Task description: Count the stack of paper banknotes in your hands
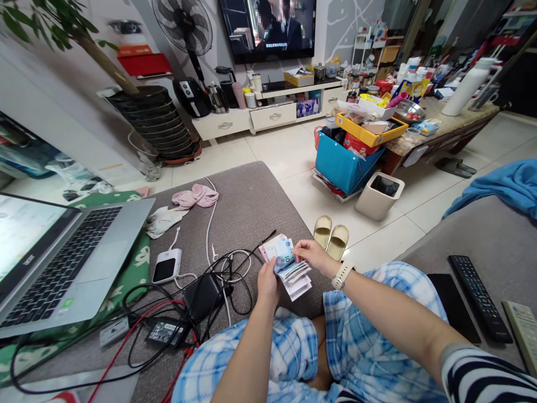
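Note:
A fanned stack of paper banknotes (pixel 284 264) is in front of me, with a note marked 10 on top and paler notes beneath. My left hand (pixel 267 285) grips the stack from below at its left side. My right hand (pixel 312 256) presses its fingers on the stack's upper right edge, pinching the notes. Both hands are above my lap and a grey upholstered sofa (pixel 247 218). Tangled black and white cables (pixel 230 268) lie just left of the hands, not touching them.
An open Acer laptop (pixel 62 263), a white charger (pixel 166 266), a black power adapter (pixel 203 296) and pink cloth (pixel 195 196) lie on the sofa. A TV remote (pixel 479 298) and black phone (pixel 453 308) are to my right. Beige slippers (pixel 331 238) stand on the floor ahead.

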Motion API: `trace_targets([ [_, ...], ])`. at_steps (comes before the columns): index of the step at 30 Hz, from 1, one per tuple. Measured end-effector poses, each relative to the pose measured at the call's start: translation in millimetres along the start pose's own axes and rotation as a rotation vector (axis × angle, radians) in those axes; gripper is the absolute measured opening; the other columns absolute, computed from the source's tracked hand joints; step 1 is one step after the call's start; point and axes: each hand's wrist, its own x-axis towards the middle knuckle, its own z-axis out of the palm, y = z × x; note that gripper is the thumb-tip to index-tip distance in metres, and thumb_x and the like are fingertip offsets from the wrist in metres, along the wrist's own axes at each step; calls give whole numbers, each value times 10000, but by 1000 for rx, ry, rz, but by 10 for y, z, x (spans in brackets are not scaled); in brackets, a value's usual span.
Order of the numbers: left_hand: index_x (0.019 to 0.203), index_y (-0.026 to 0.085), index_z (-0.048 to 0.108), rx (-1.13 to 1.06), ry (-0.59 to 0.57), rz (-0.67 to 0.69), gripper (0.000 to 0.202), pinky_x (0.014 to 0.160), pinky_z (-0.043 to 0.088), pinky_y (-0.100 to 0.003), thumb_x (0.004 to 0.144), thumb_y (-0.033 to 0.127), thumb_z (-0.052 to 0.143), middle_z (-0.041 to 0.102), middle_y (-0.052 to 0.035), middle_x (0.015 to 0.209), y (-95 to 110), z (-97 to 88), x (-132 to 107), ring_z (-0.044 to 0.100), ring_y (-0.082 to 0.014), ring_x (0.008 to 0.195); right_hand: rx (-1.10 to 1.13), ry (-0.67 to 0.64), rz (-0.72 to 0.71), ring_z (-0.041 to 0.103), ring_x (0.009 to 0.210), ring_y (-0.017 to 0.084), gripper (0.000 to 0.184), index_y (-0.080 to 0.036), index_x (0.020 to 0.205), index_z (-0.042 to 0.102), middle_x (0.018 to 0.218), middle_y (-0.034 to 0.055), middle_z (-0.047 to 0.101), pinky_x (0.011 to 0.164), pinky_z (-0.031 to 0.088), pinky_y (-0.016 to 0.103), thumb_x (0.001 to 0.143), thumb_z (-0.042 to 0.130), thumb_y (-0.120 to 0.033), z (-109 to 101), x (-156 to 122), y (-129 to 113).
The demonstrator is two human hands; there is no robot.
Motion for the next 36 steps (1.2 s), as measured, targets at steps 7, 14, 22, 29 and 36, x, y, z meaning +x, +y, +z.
trace_targets([
  [7, 928, 131, 664, 20, -50, -16, 316, 802, 503, -355, 637, 232, 738, 736, -63, 849, 14, 2, -28, 685, -198, 765, -63, 125, 13, 435, 532, 104, 376, -194, 752, 516, 579, -77, 489, 541, 330, 240, 568, 799, -359, -58, 73, 168],
  [14, 978, 118, 654, 25, -58, -19, 379, 770, 505, -337, 624, 214, 747, 737, -73, 873, 17, 7, -46, 684, -197, 766, -76, 128, -20, 430, 581, 113, 287, -190, 657, 494, 612, -54, 483, 570, 340, 249, 664, 705, -384, -44, 69, 142],
  [22, 955, 125, 670, -5, -26, -24, 320, 751, 503, -317, 659, 235, 723, 735, -62, 876, 9, 3, -24, 676, -175, 728, -61, 100, -17, 386, 544, 101, 306, -187, 607, 467, 579, -55, 455, 537, 312, 241, 686, 681, -391, -35, 75, 148],
  [29, 864, 106, 682, -20, 35, 0, 290, 730, 492, -318, 663, 310, 722, 729, -71, 816, -37, -45, 55, 665, -176, 700, -43, 76, -8, 366, 515, 93, 309, -185, 617, 482, 562, -57, 457, 513, 297, 236, 693, 681, -410, -28, 62, 135],
  [36, 881, 109, 688, -32, 31, -9, 298, 761, 496, -328, 672, 319, 716, 736, -78, 854, -62, -80, 83, 670, -182, 722, -30, 63, -4, 384, 531, 97, 323, -183, 628, 498, 572, -53, 468, 525, 306, 236, 680, 701, -429, -19, 42, 98],
])
